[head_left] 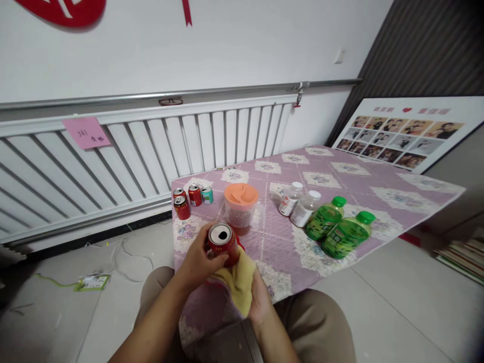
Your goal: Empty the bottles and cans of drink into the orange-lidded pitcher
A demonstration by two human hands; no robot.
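Note:
My left hand (202, 259) is wrapped round a red can (224, 244) with an opened top, held upright over the near edge of the table. A yellow cloth (241, 282) with some red on it lies against the can's lower right side. My right hand (260, 297) holds this cloth from the right, its fingers mostly hidden behind the fabric. Just beyond the can stands a clear plastic container (240, 214) with an orange lid.
Several small cans (182, 207) stand at the table's left corner. Two white-capped bottles (301, 207) and two green-capped bottles (346, 236) stand to the right on the patterned tablecloth (280, 242). A radiator (227, 133) runs behind. Cables (128, 259) lie on the floor at left.

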